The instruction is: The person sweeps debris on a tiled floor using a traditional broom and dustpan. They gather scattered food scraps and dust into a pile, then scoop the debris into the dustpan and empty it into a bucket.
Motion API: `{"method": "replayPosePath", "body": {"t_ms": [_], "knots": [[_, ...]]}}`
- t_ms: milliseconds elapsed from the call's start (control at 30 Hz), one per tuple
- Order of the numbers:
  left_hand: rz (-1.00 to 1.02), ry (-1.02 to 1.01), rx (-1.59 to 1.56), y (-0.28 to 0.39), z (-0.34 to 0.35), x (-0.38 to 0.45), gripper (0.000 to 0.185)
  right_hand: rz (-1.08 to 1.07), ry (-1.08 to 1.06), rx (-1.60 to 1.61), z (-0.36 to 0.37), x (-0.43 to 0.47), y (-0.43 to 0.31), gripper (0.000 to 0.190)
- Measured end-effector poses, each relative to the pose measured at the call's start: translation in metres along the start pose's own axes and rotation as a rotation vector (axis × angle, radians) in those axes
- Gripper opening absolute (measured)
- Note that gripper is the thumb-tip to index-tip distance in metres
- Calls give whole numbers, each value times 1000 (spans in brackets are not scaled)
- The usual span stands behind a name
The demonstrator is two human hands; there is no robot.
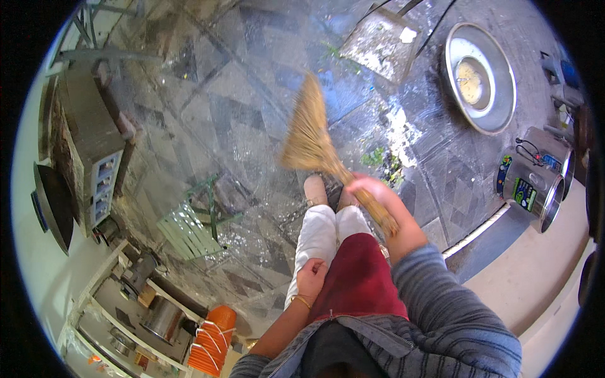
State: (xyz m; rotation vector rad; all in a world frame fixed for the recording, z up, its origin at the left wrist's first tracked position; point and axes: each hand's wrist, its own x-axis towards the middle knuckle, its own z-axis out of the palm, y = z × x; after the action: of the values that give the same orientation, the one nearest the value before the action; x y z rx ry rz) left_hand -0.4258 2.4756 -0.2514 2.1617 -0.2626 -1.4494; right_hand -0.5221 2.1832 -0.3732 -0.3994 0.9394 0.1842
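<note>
A straw hand broom (309,132) is in my right hand (375,189), gripped around its bound handle. Its fanned bristles are blurred and point away from me, above the tiled floor; whether they touch it I cannot tell. My left hand (313,279) rests by my thigh with curled fingers, beside a red apron (364,283). To the right of the bristles lies a patch of white residue (401,127) on the floor. Green plant scraps (373,157) lie by its near end. Farther off, a flat square dustpan (378,47) carries white debris.
Right of the dustpan stands a wide metal basin (503,85) with a bowl inside. Steel pots (539,184) stand at the right. A low green slatted stool (189,231) is at left, with a wok (54,208) beyond. Shelves (108,312) and orange stacked baskets (212,340) are lower left.
</note>
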Motion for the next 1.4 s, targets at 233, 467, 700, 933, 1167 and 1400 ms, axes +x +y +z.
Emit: {"method": "replayPosePath", "body": {"t_ms": [233,467,700,933,1167,1400], "knots": [[216,138,-173,88,-22,31,29,87,293,215,-74,-139,42,44],[1002,183,464,378,-10,131,48,78,347,326,-75,-139,45,35],[1981,152,972,663,113,222,55,86,527,246,-46,-118,35,51],[2282,-75,1714,741,173,263,14,66,649,301,13,-80,2,56],[1996,-264,2097,794,89,265,9,-103,715,571,74,-107,-37,71],[1803,50,1620,786,-114,218,25,-156,655,591,87,-126,-88,76]]}}
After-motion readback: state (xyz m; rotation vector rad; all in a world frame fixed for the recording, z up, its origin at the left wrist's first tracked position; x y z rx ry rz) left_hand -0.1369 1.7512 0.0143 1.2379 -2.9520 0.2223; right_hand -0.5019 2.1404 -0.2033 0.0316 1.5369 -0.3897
